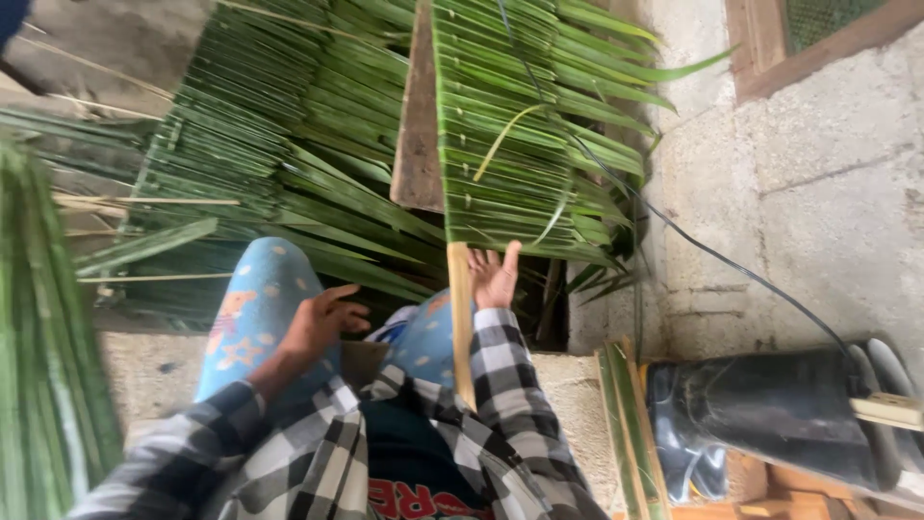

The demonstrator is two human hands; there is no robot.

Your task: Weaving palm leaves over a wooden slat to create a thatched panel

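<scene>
A panel of folded green palm leaves [520, 144] is threaded along a pale bamboo stick [461, 318] that runs up over my lap. My right hand [495, 275] rests open against the lower edge of this leaf panel, fingers spread upward beside the stick. My left hand [322, 323] lies on my left knee, fingers loosely curled, holding nothing. I wear blue patterned trousers [252, 318] and a black-and-white checked shirt [481, 424]. A wooden plank [416, 125] stands just left of the panel.
Stacked finished leaf panels [260, 164] fill the left and middle. More green leaves [43, 337] hang at the far left. Black rubber boots [770, 414] lie at the lower right near split bamboo strips [630, 433]. A black cable [712, 252] crosses the concrete wall.
</scene>
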